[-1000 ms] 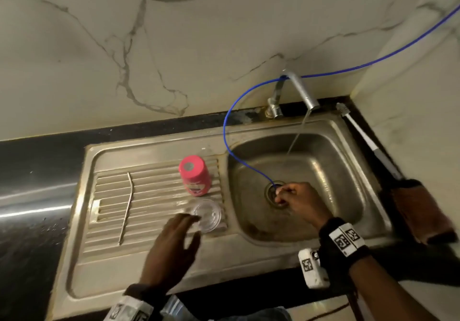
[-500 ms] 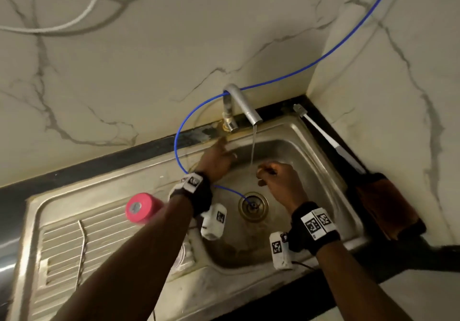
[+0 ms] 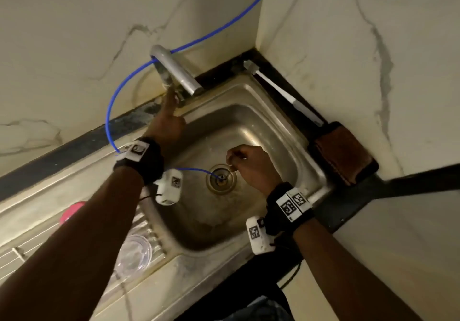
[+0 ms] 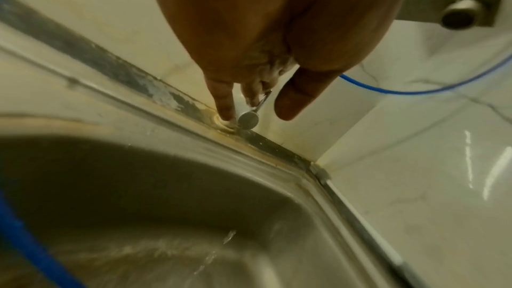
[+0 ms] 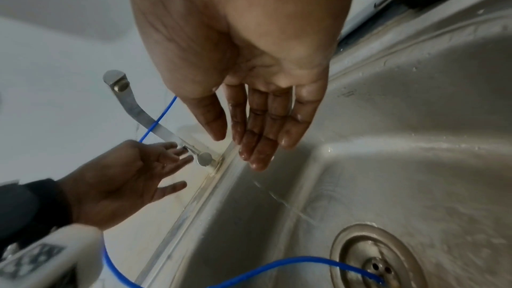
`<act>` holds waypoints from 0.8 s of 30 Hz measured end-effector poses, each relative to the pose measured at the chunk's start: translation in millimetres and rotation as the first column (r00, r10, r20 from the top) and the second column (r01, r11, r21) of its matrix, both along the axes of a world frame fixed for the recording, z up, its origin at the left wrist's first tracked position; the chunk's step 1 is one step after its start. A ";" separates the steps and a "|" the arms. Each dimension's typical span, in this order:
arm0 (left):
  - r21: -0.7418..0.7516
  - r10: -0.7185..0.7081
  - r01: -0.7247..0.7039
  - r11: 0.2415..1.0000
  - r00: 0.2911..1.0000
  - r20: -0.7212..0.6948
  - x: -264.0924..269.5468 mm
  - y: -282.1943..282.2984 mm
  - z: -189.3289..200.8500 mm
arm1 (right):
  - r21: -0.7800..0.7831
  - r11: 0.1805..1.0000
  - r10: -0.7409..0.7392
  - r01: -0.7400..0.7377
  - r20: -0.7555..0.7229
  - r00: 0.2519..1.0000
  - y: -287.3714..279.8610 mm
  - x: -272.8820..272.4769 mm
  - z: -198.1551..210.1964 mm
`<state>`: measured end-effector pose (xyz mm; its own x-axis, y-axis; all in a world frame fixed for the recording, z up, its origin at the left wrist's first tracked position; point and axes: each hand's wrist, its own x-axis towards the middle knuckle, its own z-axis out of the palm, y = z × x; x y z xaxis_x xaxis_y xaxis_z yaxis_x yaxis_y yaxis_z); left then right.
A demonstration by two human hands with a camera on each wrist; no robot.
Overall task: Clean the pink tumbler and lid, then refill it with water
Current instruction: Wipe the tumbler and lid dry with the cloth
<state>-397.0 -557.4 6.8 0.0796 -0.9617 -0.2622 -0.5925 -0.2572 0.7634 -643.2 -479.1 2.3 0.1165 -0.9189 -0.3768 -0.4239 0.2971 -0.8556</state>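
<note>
Since 0.5 s ago: left hand [image 3: 167, 121] has gone up to tap [image 3: 174, 72] base, fingers [image 4: 225, 104] straight, touching lever [image 4: 248, 118]; water stream gone from spout. Right hand [image 3: 251, 165] over sink [image 3: 286, 131] drain, fingers straight, wet, holding nothing. Pink tumbler [image 3: 71, 212] on drainboard, mostly behind left forearm. Clear lid [image 3: 133, 254] flat on drainboard, near basin edge.
</note>
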 end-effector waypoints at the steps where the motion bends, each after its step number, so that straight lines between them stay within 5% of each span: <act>1: 0.000 0.004 -0.004 1.000 1.000 0.023 -0.3 7.9 1.4 | -0.009 1.000 -0.011 0.011 -0.009 1.000 2.9 -5.0 4.2; 4: -0.046 0.045 -0.041 0.998 0.995 0.093 -27.9 50.9 -1.8 | -0.073 0.990 -0.123 0.119 -0.058 0.991 11.7 -37.8 15.1; 8: -0.068 -0.201 0.200 0.977 0.980 -0.006 -106.9 115.2 -14.4 | -0.237 0.940 -0.311 0.245 -0.304 0.900 24.0 -112.2 22.1; 14: -0.043 -0.638 0.638 0.769 0.770 0.015 -216.1 134.0 -5.6 | -0.396 0.892 -0.438 0.218 -0.633 0.639 40.6 -213.3 17.9; 24: 0.142 -0.827 0.816 0.560 0.540 0.156 -299.6 114.4 -3.7 | -0.250 0.955 -0.292 0.156 -0.733 0.614 49.5 -256.0 -14.8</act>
<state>-696.6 -443.0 3.1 -0.6882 -0.6179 -0.3803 -0.6864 0.3845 0.6173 -899.2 -429.7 -12.5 -0.3633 -0.9269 -0.0937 -0.8758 0.3741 -0.3050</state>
